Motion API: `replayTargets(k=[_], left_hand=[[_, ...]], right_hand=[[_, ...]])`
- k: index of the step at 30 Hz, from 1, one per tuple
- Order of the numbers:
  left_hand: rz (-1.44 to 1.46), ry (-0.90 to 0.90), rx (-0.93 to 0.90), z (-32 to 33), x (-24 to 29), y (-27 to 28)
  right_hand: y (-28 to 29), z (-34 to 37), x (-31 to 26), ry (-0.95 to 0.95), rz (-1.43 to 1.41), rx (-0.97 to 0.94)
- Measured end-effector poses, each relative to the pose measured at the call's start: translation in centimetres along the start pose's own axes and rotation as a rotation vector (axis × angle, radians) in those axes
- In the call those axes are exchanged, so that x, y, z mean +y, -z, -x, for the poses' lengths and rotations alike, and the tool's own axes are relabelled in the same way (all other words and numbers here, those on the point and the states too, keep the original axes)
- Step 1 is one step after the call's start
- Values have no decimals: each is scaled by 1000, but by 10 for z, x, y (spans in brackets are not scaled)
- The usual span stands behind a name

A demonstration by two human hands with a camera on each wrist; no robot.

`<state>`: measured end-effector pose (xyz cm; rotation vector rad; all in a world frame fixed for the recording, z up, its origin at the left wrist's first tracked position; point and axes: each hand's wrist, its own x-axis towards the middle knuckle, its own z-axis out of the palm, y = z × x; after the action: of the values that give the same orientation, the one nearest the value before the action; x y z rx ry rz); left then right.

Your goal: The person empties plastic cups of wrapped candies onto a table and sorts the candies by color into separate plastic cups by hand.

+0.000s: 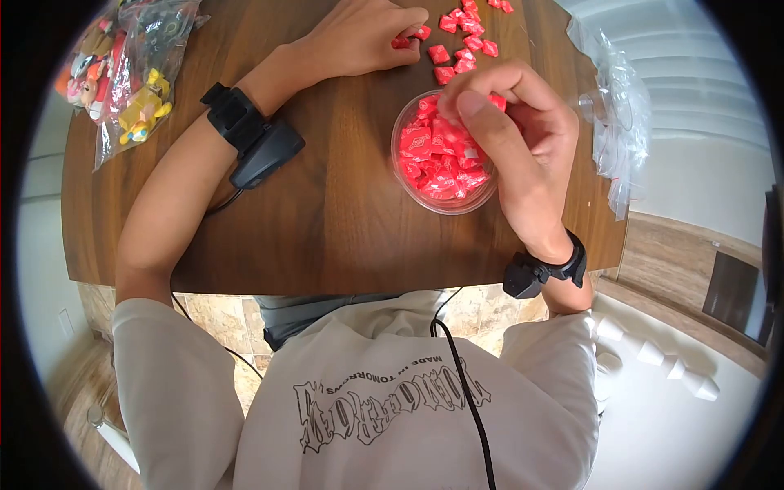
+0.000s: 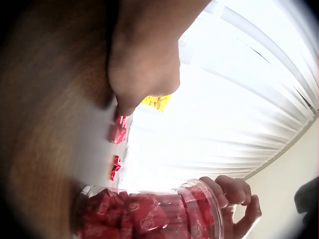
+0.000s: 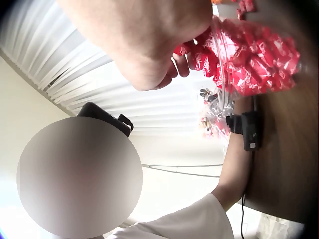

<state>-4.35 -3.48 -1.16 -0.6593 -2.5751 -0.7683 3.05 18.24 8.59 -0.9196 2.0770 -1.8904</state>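
A clear round plastic jar (image 1: 445, 206) stands on the table, filled with red wrapped candies (image 1: 441, 175). Over its mouth is my right hand (image 1: 531, 139), thumb and fingers curled at the rim, with a red wrapped candy (image 1: 497, 102) showing between them. In the left wrist view, the right fingertips (image 2: 234, 189) overlap the jar's rim. Farther out on the table, my left hand (image 1: 367, 37) bends its fingers round a red candy (image 1: 400, 42). The left wrist view shows its fingertip low against the tabletop, beside more candies (image 2: 118, 133).
Loose red candies (image 1: 465, 61) lie scattered beyond the jar. At the far left are plastic bags (image 1: 159, 41) with toy figures and a yellow figure (image 1: 145, 110). Crumpled clear bags (image 1: 621, 122) lie along the right edge. A black cable (image 1: 461, 367) hangs over the shirt.
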Motion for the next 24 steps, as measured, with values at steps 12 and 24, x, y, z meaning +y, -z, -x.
replayTargets(k=[12, 24], left_hand=[[-25, -88, 26, 2, -10, -2], [147, 219, 184, -3, -24, 1]], right_hand=[[15, -1, -8, -33, -123, -213], [143, -10, 76, -69, 1156, 95]])
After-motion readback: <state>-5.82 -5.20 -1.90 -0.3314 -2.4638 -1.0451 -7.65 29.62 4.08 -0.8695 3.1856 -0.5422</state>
